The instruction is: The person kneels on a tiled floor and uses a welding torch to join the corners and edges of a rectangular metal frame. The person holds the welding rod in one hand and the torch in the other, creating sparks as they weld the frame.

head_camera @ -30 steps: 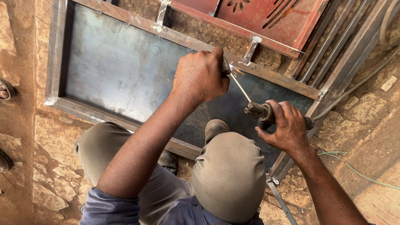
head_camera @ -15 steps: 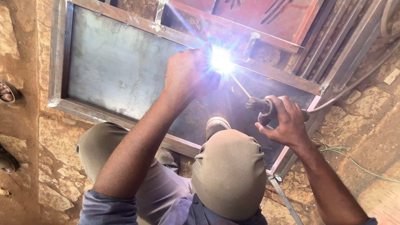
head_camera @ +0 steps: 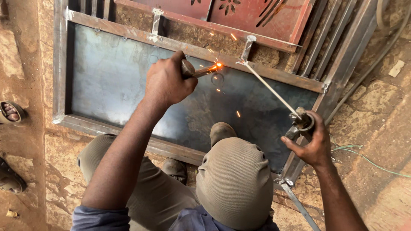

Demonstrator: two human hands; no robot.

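Your left hand grips a chipping hammer at the steel door frame, sparks flying at centre, while your right hand's fingers clasp the electrode holder.

left hand on sheet, right hand at frame right.

Your hammer lies tilted against the frame's top bar; your welding rod slants from its holder
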